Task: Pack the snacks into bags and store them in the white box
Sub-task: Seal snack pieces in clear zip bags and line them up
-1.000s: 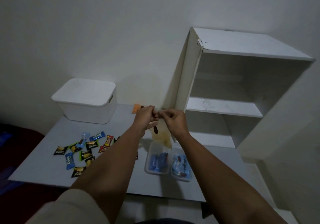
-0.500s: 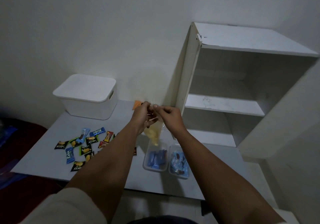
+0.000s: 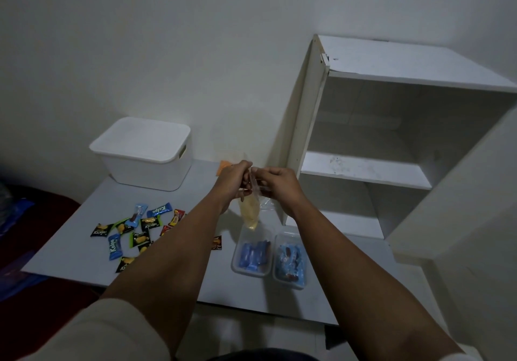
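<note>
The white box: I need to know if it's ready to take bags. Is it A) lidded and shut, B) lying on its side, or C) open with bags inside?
A: the white box stands upright at the back of the table with its lid fitted flat on top, so nothing inside shows.

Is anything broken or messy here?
Yes. The shelf unit looks damaged: its top corner is chipped and the left side panel leans away from it. The loose snacks lie scattered on the table. Both hands, left hand and right hand, pinch a clear bag normally.
</note>
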Demonstrator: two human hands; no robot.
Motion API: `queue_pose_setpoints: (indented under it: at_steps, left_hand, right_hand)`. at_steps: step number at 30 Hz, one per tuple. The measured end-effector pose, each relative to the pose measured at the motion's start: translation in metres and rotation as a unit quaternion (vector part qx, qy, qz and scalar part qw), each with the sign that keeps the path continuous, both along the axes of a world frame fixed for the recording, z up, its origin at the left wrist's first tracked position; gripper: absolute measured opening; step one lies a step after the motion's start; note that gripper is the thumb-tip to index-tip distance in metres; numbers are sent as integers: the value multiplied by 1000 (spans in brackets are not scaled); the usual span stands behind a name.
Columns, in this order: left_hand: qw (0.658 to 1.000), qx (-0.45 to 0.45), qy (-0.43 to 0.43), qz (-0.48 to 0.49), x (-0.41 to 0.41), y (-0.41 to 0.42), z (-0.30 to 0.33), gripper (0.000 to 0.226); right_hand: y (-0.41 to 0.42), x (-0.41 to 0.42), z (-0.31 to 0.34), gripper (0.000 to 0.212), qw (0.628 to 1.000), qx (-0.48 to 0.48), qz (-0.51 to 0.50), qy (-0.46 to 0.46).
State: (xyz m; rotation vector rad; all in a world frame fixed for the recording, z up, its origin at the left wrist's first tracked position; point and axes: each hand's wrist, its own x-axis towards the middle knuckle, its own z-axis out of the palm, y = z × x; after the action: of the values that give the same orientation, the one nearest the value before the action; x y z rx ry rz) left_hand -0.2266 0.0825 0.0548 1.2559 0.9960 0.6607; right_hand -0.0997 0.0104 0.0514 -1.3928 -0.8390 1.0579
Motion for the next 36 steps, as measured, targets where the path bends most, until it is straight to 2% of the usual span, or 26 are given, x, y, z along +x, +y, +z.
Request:
queue_pose_setpoints:
  at_steps: [4, 9, 16, 21, 26, 31, 36]
  left_hand:
    - [1000, 8, 11, -2, 4, 0, 2, 37]
    - [998, 35, 40, -18, 6, -2, 5, 17]
    - [990, 88, 86, -69, 7, 1, 4, 29]
    - [989, 95, 85, -78, 4, 4, 4, 29]
    - [992, 114, 55, -6, 6, 9, 12, 23]
    - [992, 112, 43, -38, 5, 14, 14, 25]
    - [981, 155, 102, -50, 0, 13, 1, 34]
  right_hand:
    - [1, 2, 1, 17, 1000, -8, -7, -2]
    - [5, 6, -1, 9, 999, -27, -12, -34]
    - [10, 10, -2, 8, 997, -28, -37, -55]
    - [16, 15, -1, 21, 998, 3, -19, -66]
    - [23, 11, -4, 15, 996, 33, 2, -80]
    - [30, 14, -4, 11, 997, 30, -18, -66]
    - [33, 10, 0, 6, 998, 41, -15, -45]
